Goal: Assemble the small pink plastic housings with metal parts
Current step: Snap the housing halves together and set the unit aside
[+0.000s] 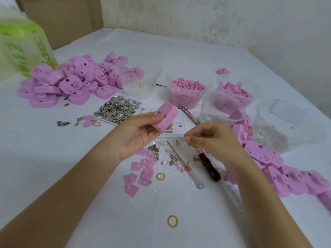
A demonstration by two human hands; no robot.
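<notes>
**Housing raised over the middle of the tabletop, ready for a metal insert.**

The left hand (138,133) grips one pink housing (163,117) by its sides. The right hand (213,138), just beside it, has its fingertips pinched together, and any load is too small to tell. A tiny part could slip from so light a pinch and be lost in the loose pieces below, or seat askew. Bare tabletop (53,158) lies toward the near-left corner. The tray of metal parts (116,108), the tubs (188,92) and the screwdriver (186,167) crowd the other paths.
</notes>
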